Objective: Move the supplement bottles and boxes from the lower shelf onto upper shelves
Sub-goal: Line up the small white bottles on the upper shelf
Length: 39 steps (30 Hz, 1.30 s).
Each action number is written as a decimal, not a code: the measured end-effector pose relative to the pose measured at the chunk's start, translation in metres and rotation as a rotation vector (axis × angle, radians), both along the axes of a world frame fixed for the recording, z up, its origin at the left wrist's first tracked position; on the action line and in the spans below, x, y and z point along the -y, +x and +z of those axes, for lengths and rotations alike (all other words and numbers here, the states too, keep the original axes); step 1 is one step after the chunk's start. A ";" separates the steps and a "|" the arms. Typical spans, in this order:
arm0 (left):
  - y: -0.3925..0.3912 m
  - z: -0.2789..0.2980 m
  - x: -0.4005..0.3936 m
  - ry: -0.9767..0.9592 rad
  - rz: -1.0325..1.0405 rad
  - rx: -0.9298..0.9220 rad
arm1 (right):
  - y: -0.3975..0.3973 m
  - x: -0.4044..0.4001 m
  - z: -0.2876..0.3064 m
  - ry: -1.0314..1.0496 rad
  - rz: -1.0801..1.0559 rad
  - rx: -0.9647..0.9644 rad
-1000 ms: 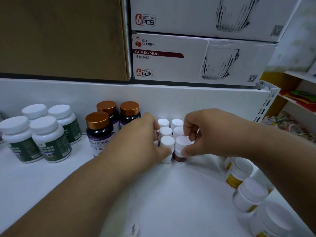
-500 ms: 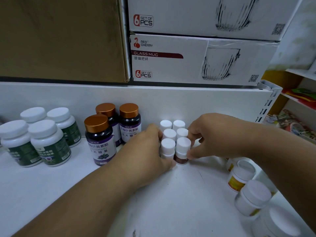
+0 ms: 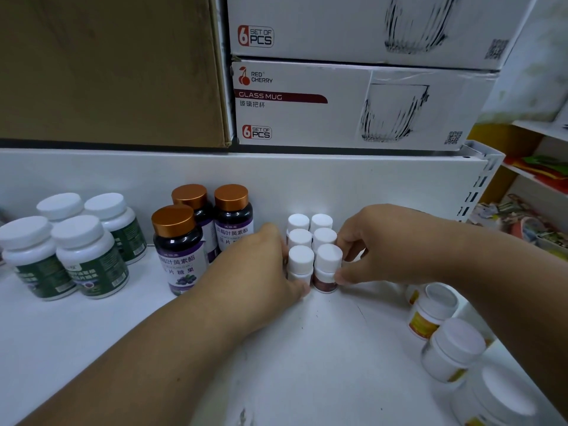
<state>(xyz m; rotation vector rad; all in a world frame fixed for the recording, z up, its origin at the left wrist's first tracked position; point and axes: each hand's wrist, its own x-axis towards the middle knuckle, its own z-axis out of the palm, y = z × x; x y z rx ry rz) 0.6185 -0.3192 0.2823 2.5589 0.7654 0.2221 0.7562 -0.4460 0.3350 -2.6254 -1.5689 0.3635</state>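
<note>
Fingers of the left hand (image 3: pixel 258 272) curl round the small white-capped bottles (image 3: pixel 310 241) at frame centre, fingertips hidden; right hand (image 3: pixel 387 244) pinches the front-right bottle (image 3: pixel 327 269).

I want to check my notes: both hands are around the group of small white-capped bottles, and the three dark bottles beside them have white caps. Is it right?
Not quite. In the head view the three dark bottles have copper caps. The left hand and right hand do flank the small white-capped bottles.

Both forearms reach in from the lower frame, left hand (image 3: pixel 261 269) and right hand (image 3: pixel 381 247) cupped inward, fingers curled, at centre.
</note>
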 end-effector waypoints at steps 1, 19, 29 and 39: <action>0.000 0.000 0.000 0.010 -0.005 0.003 | 0.000 0.000 0.000 0.003 0.004 -0.001; -0.002 0.004 0.001 0.029 0.004 0.050 | -0.006 0.002 -0.002 0.046 -0.005 0.043; -0.003 0.010 0.006 0.088 0.028 0.105 | -0.011 0.003 0.000 0.108 -0.034 0.066; -0.003 0.007 0.008 0.113 0.031 0.009 | -0.009 0.002 -0.001 0.065 -0.014 0.099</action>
